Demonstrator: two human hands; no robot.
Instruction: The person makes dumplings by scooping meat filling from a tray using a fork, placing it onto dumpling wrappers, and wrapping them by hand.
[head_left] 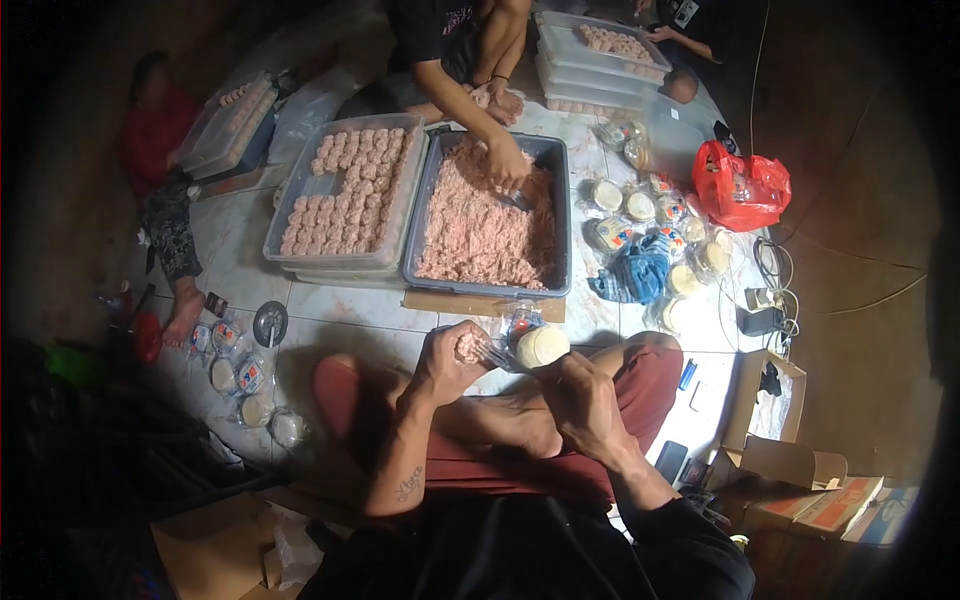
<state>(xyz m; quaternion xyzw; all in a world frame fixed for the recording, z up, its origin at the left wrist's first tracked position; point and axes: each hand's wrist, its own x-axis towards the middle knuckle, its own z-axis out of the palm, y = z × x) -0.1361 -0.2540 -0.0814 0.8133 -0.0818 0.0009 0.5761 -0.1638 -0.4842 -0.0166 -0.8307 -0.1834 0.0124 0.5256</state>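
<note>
My left hand (449,364) is closed around a small lump of pink minced meat (470,347). A metal fork (493,354) points at the lump from the right, its tines close against it. My right hand (585,398) grips the fork's far end, mostly hidden by the fingers. Just beyond the right fingers is a stack of pale round wrappers (543,346); whether they touch it I cannot tell. In front of my crossed legs stands a grey tub (487,291) of minced meat (470,235), where another person's hand (508,163) reaches in with a metal utensil.
Left of the tub, a clear plastic tray (330,258) bears rows of meat balls (340,215). Wrapper packs (640,206) and a blue cloth (640,270) lie to the right, near a red plastic bag (742,188). More stacked trays (598,85), people and an open cardboard box (765,400) surround me.
</note>
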